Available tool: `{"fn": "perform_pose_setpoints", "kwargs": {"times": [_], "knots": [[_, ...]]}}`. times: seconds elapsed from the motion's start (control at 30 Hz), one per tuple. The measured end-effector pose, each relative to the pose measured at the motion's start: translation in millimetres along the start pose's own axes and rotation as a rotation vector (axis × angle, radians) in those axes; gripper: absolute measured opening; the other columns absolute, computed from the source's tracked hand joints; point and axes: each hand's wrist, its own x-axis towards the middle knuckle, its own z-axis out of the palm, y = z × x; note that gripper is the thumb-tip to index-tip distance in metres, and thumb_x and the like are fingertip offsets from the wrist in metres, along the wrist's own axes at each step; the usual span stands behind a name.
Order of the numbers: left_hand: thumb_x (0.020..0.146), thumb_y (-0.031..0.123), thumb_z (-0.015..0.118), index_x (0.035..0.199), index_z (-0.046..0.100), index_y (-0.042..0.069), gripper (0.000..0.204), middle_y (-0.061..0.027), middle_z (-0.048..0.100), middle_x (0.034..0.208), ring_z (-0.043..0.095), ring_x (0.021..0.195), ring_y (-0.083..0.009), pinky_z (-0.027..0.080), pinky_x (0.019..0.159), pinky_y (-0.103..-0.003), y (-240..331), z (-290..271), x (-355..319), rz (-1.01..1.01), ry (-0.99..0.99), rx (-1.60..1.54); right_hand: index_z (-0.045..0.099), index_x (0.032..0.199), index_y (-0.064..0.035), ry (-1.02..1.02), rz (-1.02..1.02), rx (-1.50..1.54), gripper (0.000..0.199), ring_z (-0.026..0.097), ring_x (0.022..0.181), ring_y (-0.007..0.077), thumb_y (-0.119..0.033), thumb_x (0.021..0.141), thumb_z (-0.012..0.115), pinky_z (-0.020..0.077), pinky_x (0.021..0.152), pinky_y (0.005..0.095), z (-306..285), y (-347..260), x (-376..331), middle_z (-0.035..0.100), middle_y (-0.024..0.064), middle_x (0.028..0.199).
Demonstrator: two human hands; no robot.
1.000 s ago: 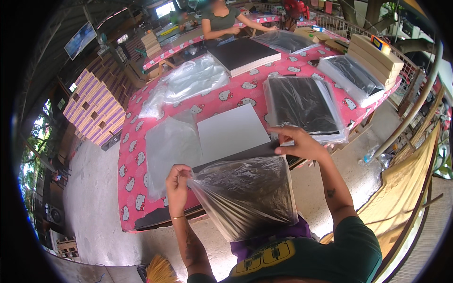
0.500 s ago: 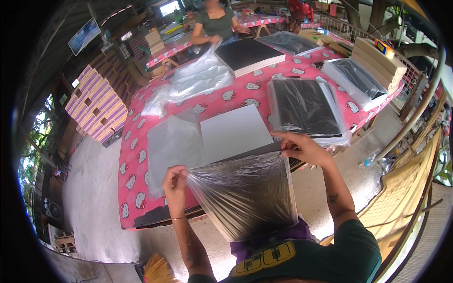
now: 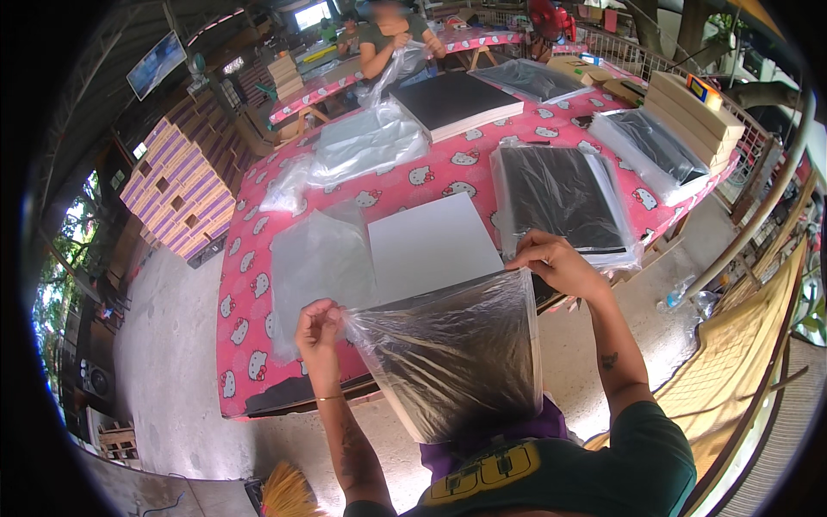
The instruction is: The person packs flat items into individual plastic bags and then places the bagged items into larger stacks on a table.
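A clear plastic bag [image 3: 457, 353] with a dark flat sheet or board inside is stretched between my hands, its lower end against my body. My left hand [image 3: 319, 334] pinches one upper corner of the bag. The opposite corner is gripped by my right hand [image 3: 556, 265], thumb and fingers pressed together. Just beyond the bag lies a white sheet stack [image 3: 435, 241] on the pink patterned table cover [image 3: 245, 310]. Left of that stack rests a pile of clear plastic bags [image 3: 319, 258]. Close to my right hand is a pile of bagged black sheets [image 3: 562, 198].
Across the table a person [image 3: 392, 43] holds up a clear bag beside a thick black-topped stack [image 3: 457, 102]. Long cardboard boxes [image 3: 689, 121] stand at the right edge. Stacked cartons [image 3: 181, 194] rise on the left; a broom [image 3: 291, 491] is near my feet.
My right hand has drawn its fingers in, and the bag's mouth is pulled straighter between my hands. The person across has lifted a clear bag off the table with both hands.
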Motion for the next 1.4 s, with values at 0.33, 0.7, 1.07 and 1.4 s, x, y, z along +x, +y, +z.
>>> {"fn": "perform_pose_setpoints", "kwargs": {"times": [0.33,0.7,1.07,1.4], "knots": [[0.087,0.005,0.068,0.118,0.059,0.001,0.032,-0.0028,0.065,0.091,0.056,0.076,-0.0081,0.042,0.073,-0.019,1,7,-9,-0.122,-0.25,0.252,0.067,0.11,-0.0053,-0.038,0.178,0.216,0.025,0.06,0.067,0.0178,-0.003,0.084,0.067,0.0493,0.069,0.0318,13,-2,-6,0.065,0.0097,0.077],[0.087,0.004,0.068,0.126,0.054,0.003,0.042,-0.0077,0.066,0.099,0.059,0.087,-0.0089,0.044,0.079,-0.021,-3,19,-15,-0.118,-0.173,-0.115,0.067,0.097,-0.002,0.039,0.183,0.193,0.019,0.063,0.076,0.0206,-0.008,0.081,0.072,0.0494,0.065,0.0324,17,-15,-3,0.065,0.0109,0.084],[0.088,0.005,0.066,0.111,0.063,-0.001,0.024,-0.0056,0.066,0.094,0.058,0.084,-0.0086,0.044,0.077,-0.022,-15,14,-7,-0.059,0.026,-0.147,0.066,0.097,-0.0005,0.022,0.171,0.209,0.013,0.066,0.076,0.0217,-0.003,0.084,0.066,0.0498,0.068,0.0317,24,-5,-1,0.068,0.0114,0.084],[0.09,0.01,0.065,0.107,0.065,-0.003,0.022,-0.002,0.065,0.093,0.054,0.086,-0.0088,0.041,0.08,-0.023,-16,13,-14,-0.125,-0.106,0.031,0.06,0.116,-0.0086,0.25,-0.259,-0.277,0.036,0.063,0.089,0.0363,-0.026,0.085,0.067,0.0482,0.083,0.0457,66,-68,35,0.063,0.0134,0.099]]}}
